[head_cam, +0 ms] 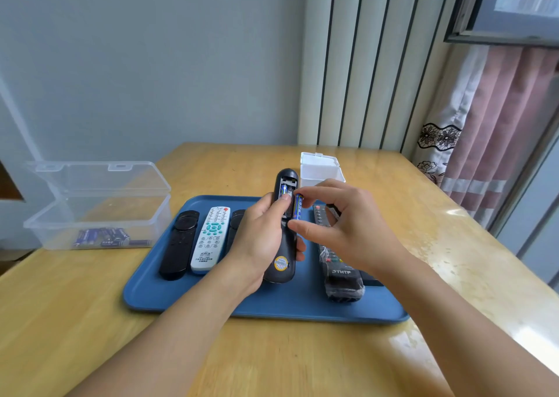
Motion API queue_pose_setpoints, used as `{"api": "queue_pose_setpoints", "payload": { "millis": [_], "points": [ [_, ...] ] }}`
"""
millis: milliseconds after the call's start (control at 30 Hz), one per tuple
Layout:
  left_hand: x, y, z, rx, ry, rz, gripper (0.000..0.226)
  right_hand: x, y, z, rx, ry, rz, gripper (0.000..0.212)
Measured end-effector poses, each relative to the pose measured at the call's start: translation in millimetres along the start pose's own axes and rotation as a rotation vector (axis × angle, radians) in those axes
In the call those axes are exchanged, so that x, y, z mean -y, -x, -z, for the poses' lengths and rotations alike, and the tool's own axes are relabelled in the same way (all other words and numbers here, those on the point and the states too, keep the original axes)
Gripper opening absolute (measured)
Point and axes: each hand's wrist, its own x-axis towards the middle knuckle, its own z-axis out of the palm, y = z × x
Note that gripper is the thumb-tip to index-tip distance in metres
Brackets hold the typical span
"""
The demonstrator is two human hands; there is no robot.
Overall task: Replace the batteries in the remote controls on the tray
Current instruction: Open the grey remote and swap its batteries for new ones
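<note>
my left hand (260, 230) grips the black remote (286, 233), compartment open | my right hand (341, 224) pinches 1 battery (298, 206) by both ends | light, smooth, likely slippery

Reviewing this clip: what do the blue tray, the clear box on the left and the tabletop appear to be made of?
Blue tray: looks like matte moulded plastic, one even colour with a rounded raised rim. Clear box: transparent glossy plastic; batteries show through its wall. Tabletop: seemingly wood or wood veneer, with visible grain under a glossy coat that reflects window light.
</note>
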Motion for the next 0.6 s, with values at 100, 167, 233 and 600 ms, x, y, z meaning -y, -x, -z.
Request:
{"api": "queue_pose_setpoints", "payload": {
  "millis": [100,167,233,600],
  "points": [
    [-2.1,1.1,0.1,0.002,0.005,0.005,0.029,2.6,1.0,-1.6,0.025,0.069,0.044,0.042],
    [-3.5,1.6,0.3,0.002,0.018,0.004,0.031,3.9,1.5,-2.9,0.035,0.071,0.056,0.042],
    [-4.8,2.2,0.4,0.002,0.011,0.001,0.031,3.5,1.9,-4.8,0.028,0.083,0.062,0.036],
    [-6.7,7.1,-3.6,0.015,-0.015,0.001,0.033,-1.8,1.9,-8.1,-0.081,0.006,-0.005,0.026]
  ]
}}
